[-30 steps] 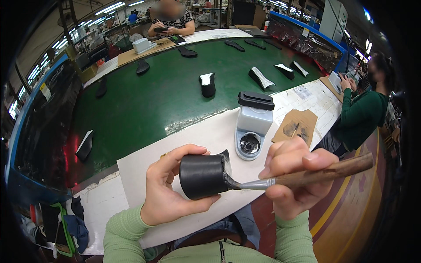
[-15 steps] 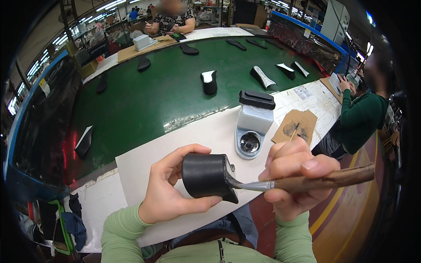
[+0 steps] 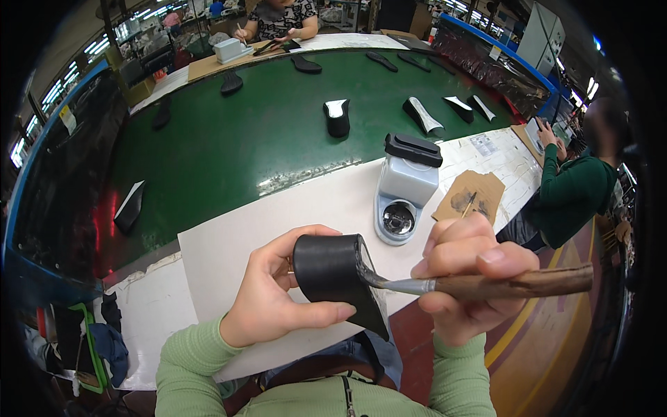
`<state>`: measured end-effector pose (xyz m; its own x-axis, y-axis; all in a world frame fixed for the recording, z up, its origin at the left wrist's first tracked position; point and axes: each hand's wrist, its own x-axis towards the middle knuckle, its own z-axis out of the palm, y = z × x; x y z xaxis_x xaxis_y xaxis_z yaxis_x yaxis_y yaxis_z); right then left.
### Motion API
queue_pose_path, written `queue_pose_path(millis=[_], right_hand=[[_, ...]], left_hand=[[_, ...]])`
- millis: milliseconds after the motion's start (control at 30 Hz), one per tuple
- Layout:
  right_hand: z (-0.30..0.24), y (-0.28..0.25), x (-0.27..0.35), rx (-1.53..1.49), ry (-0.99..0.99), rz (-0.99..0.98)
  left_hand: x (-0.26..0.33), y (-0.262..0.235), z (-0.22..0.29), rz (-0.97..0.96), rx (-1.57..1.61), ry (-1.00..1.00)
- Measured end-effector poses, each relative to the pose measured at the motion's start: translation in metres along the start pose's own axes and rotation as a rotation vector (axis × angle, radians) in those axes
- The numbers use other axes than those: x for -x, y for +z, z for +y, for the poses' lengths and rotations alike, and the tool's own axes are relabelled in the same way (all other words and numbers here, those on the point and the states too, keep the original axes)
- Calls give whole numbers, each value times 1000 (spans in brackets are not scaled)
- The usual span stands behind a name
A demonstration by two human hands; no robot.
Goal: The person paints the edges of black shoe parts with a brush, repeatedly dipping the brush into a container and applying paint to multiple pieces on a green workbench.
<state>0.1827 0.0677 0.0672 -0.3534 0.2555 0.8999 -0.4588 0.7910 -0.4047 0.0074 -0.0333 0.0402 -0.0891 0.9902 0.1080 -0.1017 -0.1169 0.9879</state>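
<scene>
At the far left a flat black piece with a white edge (image 3: 130, 206) lies on the green belt (image 3: 229, 139), well apart from the hands. Nearer the middle, the left hand (image 3: 278, 292) is closed around a black heel piece (image 3: 337, 272), thumb under it and fingers curled over its top, holding it up in front of the chest above the white work surface (image 3: 229, 243). The heel piece sits between the 2 hands, its open edge turned toward the right. The bristles of a brush (image 3: 486, 283) touch that edge. The right hand (image 3: 472, 278) is clamped on the brush's brown wooden handle, which sticks out to the right past the fingers.

Just behind the hands, on the white surface, stands a grey glue pot with a black lid (image 3: 406, 184), with a round open well at its base. To its right lies a stained piece of brown cardboard (image 3: 472, 196) with a small stick on it. Further back on the belt rest several black shoe parts (image 3: 338, 117), spaced apart. At the right edge a person in a green top (image 3: 577, 194) sits at the same surface. Another person (image 3: 278, 17) works at the far end of the belt. Nothing stands between the brush and the heel piece.
</scene>
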Motion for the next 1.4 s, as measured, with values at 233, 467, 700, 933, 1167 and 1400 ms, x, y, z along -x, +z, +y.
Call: queue_pose_path(millis=[233,467,700,933,1167,1400], right_hand=[[1,6,1,23,28,20],[0,10,3,77,82,30],[-1,9,5,67,107,31],[-1,10,8,72,95,41],[-2,10,10,67,90,40],[-2,10,12,33,91,58]], left_hand=[[1,-2,-3,-19,163,-115],[1,-3,-9,-47,296,-148],[1,-3,-9,-55,321,-167],[2,-2,-9,-42,371,-177],[3,-2,-7,-13,389,-204],[4,-2,-5,31,382,-223]])
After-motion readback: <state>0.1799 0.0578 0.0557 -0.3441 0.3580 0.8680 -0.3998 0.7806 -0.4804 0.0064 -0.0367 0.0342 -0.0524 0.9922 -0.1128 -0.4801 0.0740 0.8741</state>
